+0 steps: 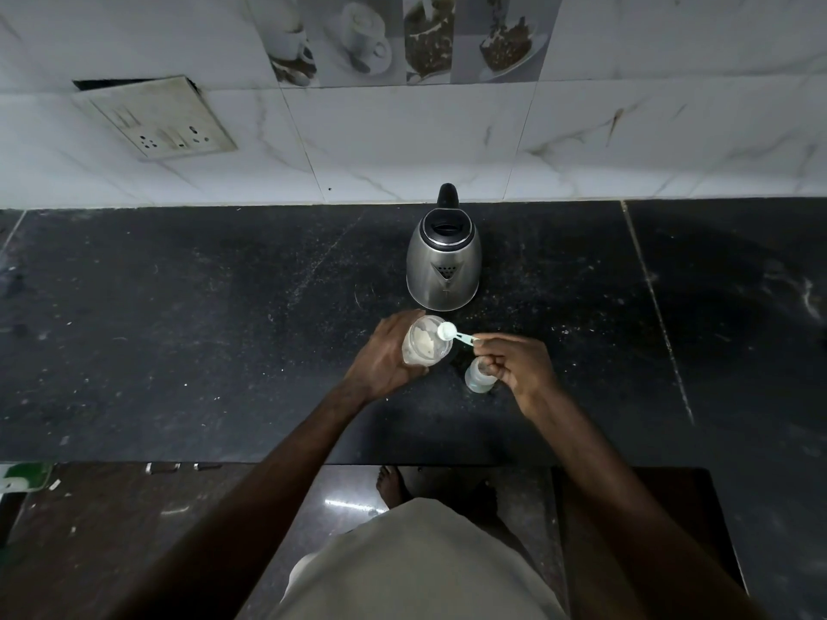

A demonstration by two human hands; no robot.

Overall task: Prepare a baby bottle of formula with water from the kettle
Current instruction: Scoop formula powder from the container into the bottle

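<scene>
The left hand point(384, 356) is gripping the powder jar point(425, 341) while the right hand point(521, 366) is pinching a loaded scoop point(448, 329) near the open bottle point(475, 377) on the table point(179, 333), so dosing is underway and the kettle point(443, 266) water probably remains.

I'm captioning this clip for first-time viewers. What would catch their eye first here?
At the centre of the black stone countertop, the left hand grips a clear plastic jar of pale powder, and the right hand pinches a white plastic scoop at the jar's rim. Just behind them stands a shiny steel kettle with a black lid, and a small clear baby bottle sits under the right hand.
</scene>
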